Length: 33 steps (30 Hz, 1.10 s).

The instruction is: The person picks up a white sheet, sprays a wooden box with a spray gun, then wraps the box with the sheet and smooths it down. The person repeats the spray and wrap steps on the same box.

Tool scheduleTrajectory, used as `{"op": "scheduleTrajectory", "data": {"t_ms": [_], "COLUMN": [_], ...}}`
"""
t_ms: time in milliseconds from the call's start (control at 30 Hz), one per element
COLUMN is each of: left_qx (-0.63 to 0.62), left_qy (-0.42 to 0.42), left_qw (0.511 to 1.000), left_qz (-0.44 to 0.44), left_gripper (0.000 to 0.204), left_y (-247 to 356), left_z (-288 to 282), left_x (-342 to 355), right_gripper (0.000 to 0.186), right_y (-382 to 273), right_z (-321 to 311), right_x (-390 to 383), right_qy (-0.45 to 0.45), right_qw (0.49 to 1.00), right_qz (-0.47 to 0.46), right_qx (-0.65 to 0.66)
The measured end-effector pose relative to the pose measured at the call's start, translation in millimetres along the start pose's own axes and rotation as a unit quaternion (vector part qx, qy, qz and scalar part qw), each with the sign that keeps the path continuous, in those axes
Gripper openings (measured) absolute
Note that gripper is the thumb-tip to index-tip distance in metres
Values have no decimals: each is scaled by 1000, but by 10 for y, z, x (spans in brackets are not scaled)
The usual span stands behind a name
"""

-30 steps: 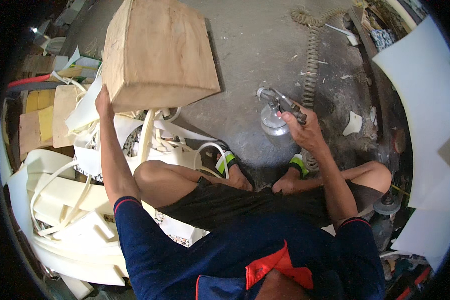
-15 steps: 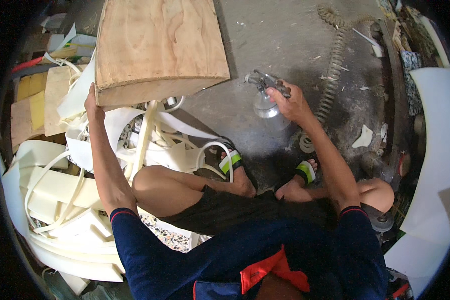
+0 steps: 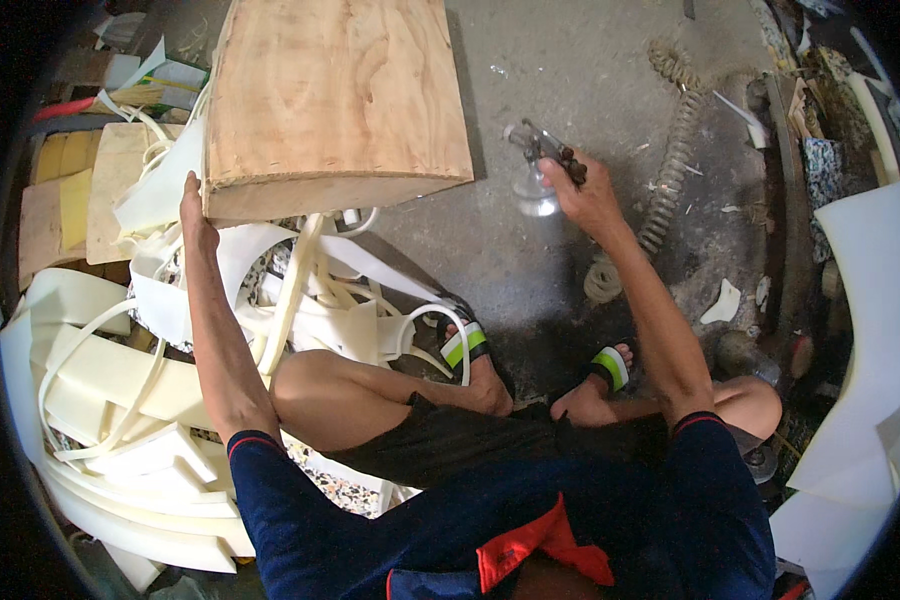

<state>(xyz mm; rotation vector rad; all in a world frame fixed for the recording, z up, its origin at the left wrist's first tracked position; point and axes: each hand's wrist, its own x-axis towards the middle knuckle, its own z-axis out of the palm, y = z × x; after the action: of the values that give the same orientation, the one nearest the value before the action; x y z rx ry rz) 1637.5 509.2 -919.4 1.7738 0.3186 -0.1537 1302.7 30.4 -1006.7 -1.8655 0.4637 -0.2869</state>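
Right hand (image 3: 588, 200) is wrapped round the sprayer (image 3: 534, 187); left hand (image 3: 199, 222) touches the wooden box (image 3: 340, 95), its grip hard to tell. Best hold sprayer upright, box steady.

The grey floor (image 3: 555, 60) spreads out in front of me, paler toward the top middle of the frame and darker where it runs down between my sandals (image 3: 464, 347). These stand on it just below centre, black with lime and white straps. Toward the upper right a coiled hose (image 3: 675, 185) lies along the floor, dull beige, with a thin pale strip (image 3: 750, 125) near its upper end. Lower on the right side I see an irregular white scrap (image 3: 722, 302), apart from the hose. On the left, cream foam offcuts (image 3: 165, 375) heap up; which ones touch the floor I can't tell
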Motion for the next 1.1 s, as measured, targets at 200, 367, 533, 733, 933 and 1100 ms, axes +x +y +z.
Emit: {"op": "scheduleTrajectory", "data": {"t_ms": [200, 367, 533, 733, 933, 1100], "left_qx": [101, 85, 68, 73, 85, 88], "left_qy": [-11, -11, -28, -37, -31, -34], "left_qw": [994, 992, 992, 987, 982, 983], "left_qz": [42, 92, 107, 138, 166, 160], "left_gripper": [66, 67, 69, 68, 65, 71], "left_y": [-22, 17, 7, -45, -63, -80], "left_z": [-105, 34, 102, 95, 100, 122], "left_x": [-271, -399, -391, -347, -340, -342], "right_gripper": [37, 44, 49, 48, 45, 42], "right_y": [-470, -586, -376, -518, -1137, -1548], "right_z": [-317, -172, 96, 210, 172, 108], "right_x": [-546, -741, -686, -779, -924, -985], "right_qy": [-74, -21, 13, -10, -20, -63], "right_qw": [983, 989, 982, 979, 982, 979], "right_qz": [143, 137, 187, 181, 134, 86], "right_qx": [88, 59, 32, 95, 134, 172]}}
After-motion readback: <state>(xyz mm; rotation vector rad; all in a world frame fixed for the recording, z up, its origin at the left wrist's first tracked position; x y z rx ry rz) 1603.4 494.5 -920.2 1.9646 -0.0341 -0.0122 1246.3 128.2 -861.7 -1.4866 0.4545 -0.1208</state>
